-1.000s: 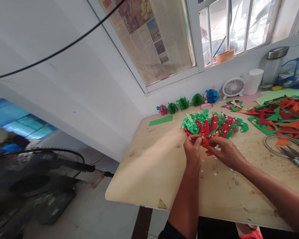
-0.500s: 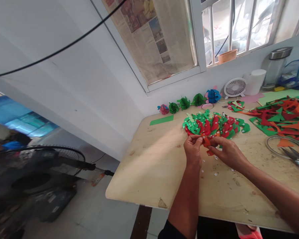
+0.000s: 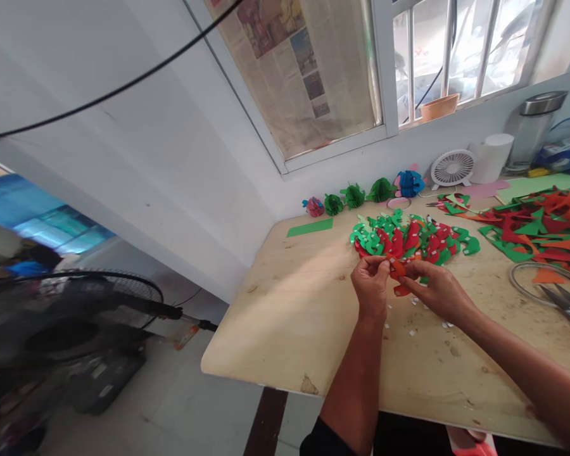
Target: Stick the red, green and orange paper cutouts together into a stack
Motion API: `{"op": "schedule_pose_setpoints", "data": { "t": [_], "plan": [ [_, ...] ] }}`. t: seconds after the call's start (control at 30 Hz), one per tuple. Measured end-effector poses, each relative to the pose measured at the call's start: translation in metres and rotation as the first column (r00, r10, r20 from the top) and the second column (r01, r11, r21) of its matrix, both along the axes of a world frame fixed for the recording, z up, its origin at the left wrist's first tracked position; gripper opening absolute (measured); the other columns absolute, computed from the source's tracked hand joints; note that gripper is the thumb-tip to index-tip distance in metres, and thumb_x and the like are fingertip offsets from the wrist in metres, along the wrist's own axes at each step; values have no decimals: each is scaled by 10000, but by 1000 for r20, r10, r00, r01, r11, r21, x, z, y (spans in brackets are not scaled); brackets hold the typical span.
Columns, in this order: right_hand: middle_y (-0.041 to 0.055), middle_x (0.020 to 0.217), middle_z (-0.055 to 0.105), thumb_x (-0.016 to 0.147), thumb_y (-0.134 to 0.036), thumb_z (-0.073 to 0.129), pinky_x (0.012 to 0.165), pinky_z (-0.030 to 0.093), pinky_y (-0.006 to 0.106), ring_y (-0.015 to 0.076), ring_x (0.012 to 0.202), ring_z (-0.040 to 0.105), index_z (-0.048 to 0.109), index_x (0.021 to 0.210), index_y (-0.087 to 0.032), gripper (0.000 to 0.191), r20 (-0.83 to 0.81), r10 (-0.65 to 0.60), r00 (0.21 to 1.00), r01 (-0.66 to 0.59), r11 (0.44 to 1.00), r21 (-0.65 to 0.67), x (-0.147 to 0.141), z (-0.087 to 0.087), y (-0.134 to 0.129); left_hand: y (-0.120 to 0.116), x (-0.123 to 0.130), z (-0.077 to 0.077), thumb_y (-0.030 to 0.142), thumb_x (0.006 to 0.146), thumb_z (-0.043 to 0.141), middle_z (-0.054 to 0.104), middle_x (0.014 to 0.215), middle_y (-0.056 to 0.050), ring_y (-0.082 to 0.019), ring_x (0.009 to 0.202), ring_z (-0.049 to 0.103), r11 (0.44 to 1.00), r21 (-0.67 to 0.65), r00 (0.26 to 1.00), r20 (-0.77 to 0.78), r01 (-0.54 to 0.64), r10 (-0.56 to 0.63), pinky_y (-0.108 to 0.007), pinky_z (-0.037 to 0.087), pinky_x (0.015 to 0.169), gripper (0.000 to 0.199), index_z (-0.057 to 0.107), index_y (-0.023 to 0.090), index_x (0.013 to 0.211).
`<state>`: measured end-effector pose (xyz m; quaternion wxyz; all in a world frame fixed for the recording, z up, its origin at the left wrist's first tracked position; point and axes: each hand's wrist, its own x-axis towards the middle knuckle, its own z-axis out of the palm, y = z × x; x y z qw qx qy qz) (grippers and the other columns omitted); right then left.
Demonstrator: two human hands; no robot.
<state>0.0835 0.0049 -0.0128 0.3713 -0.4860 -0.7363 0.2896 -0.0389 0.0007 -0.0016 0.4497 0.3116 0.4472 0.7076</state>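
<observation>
An orange paper cutout [image 3: 397, 268] is held up between my two hands, just in front of the heap of paper shapes. My left hand [image 3: 371, 282] pinches its left end between thumb and fingers. On its right side, my right hand [image 3: 434, 288] grips it with thumb and forefinger. Right behind them lies a heap of curved green and red paper cutouts [image 3: 411, 237], several with small white squares on them. Small white paper bits [image 3: 412, 332] are scattered on the wooden table [image 3: 275, 316] below my hands.
Folded paper figures [image 3: 354, 195] line the wall. A green strip [image 3: 310, 228] lies at the back left. Rightward are red, green and orange scraps [image 3: 546, 218], a tape ring [image 3: 517, 272], scissors [image 3: 567, 307], a small white fan [image 3: 453, 168] and a glass bottle [image 3: 527, 139].
The orange cutout has turned slightly and more of its face shows between my hands. Both hands keep their grip in nearly the same spot. The whole view has shifted a little.
</observation>
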Motion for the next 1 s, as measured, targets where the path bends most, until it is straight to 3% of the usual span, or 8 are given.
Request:
{"op": "schedule_pose_setpoints", "data": {
  "t": [0.27,0.43,0.83,1.0],
  "plan": [
    [51,791,705,816,-420,502,641,477,280,199,729,639,630,850,-188,267,-137,45,990,-54,996,-64,0,9,-2,0,0,-3,215,605,693,620,589,-1,-92,537,576,1000,14,999,-52,6,-5,-206,453,568,121,617,138,659],
    [49,701,693,818,-483,487,577,469,268,193,653,630,620,756,-190,328,-182,25,983,-35,998,-52,-1,17,-5,-1,2,-4,236,598,706,621,602,-4,-100,553,581,999,17,998,-58,27,-26,-217,460,589,142,616,144,658],
    [12,620,660,805,-424,501,544,440,252,170,589,598,607,697,-201,269,-107,8,994,-11,1000,-22,1,17,-5,-3,5,-1,246,604,732,598,644,12,-82,598,571,996,86,999,-38,28,-25,-199,450,619,224,578,147,735],
    [7,623,663,813,-410,491,546,443,249,162,580,592,619,708,-208,261,-66,13,998,-12,1000,3,1,16,-5,0,4,-2,279,595,735,615,621,6,-92,574,578,998,44,998,35,51,-53,-216,459,609,279,611,147,808]
  ]
}}
